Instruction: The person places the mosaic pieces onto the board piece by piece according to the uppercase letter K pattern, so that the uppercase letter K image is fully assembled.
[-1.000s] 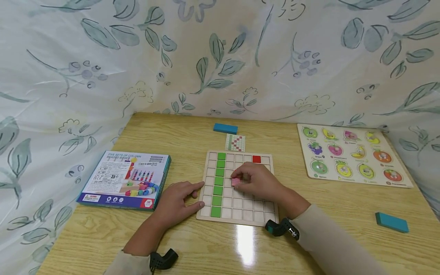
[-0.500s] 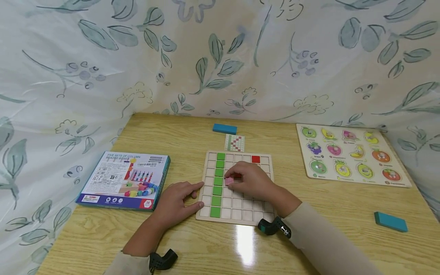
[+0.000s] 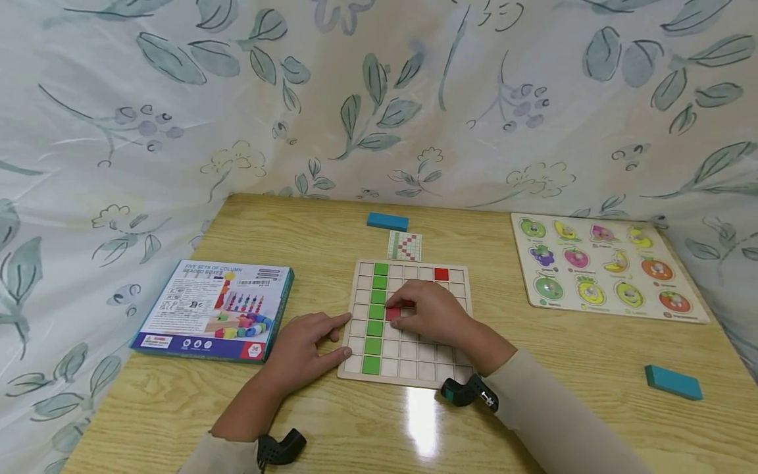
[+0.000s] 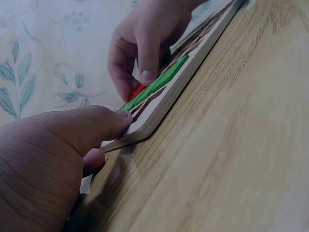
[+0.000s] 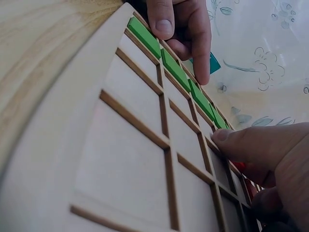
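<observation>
A wooden grid board (image 3: 345,375) lies on the table, with a column of green square tiles (image 3: 374,328) along its second column from the left. My right hand (image 3: 435,313) holds a red square tile (image 3: 393,315) between thumb and fingers, low at the cell just right of the green column. Another red tile (image 3: 441,274) sits in the top row, and more red shows partly hidden beneath the right fingers. My left hand (image 3: 304,345) rests at the board's left edge, its thumb (image 4: 108,123) on the rim and its index finger extended along it.
Behind the board lies a small pattern card (image 3: 405,246), with a blue block (image 3: 387,221) beyond it. A bead-set box (image 3: 213,313) stands left of the left hand. A fruit puzzle board (image 3: 610,266) lies at the back right, and another blue block (image 3: 674,382) at the right.
My right hand has moved left with the tile to the cell beside the green column and lowered it there; the tile now looks darker red. The left hand has stayed in place.
</observation>
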`<state>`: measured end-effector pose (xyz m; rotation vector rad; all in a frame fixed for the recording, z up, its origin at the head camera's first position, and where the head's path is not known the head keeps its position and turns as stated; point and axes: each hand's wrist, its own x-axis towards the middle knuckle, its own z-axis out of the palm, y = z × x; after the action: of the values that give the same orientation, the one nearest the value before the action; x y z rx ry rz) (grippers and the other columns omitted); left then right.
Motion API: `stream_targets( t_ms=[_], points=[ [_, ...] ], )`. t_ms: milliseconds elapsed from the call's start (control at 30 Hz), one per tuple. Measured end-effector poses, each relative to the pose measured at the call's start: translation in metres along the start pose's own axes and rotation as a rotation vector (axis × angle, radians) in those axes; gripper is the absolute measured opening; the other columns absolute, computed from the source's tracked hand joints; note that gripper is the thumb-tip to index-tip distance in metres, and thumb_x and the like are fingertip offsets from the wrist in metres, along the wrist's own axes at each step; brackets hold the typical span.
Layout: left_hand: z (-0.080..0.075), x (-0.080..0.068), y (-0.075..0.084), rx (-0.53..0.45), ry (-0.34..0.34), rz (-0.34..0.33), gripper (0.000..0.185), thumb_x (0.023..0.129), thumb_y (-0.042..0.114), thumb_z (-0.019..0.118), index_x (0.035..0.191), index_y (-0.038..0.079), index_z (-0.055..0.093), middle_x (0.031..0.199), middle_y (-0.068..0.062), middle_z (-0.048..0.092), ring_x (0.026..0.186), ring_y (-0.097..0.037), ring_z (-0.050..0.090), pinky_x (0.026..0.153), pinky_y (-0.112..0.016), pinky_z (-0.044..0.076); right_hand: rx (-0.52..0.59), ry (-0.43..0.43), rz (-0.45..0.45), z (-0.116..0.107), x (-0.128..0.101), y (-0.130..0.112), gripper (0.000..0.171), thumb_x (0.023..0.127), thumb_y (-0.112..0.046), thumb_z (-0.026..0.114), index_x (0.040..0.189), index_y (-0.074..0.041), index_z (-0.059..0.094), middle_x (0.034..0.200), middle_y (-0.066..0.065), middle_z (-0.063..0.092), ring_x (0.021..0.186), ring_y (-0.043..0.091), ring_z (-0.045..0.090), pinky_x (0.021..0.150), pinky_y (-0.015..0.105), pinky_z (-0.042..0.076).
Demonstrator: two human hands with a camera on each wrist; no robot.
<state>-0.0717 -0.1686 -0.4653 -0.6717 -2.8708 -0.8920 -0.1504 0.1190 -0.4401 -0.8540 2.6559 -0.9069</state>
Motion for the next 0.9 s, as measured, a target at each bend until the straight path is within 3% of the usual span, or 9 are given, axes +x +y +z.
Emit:
stream_targets(
  t_ms=[400,900],
  points=[
    [0.0007,0.0000,0.0001,-0.010,0.037,0.045,0.051,0.092,0.036,0.084,0.138,0.017,0.074,0.090,0.017,0.056,0.076,-0.003,0.044,0.074,-0.031,0.039,0.000,0.009,0.006,-0.0010,-0.0018,-0.0013,0.028,0.089,-0.025,0.090,0.116,-0.021,0.083,0.108,-0.011,0.072,0.096,0.007,0.063,0.088,0.034,0.052],
    [0.0010,-0.0004,-0.0015,-0.007,0.038,0.045,0.053,0.091,0.037,0.085,0.138,0.017,0.074,0.090,0.018,0.056,0.075,-0.003,0.043,0.073,-0.031,0.039,0.067,0.031,0.030,-0.0031,-0.0062,0.0037,0.031,0.089,-0.023,0.090,0.120,-0.024,0.083,0.110,-0.014,0.070,0.095,0.009,0.061,0.082,0.033,0.051]
  ],
)
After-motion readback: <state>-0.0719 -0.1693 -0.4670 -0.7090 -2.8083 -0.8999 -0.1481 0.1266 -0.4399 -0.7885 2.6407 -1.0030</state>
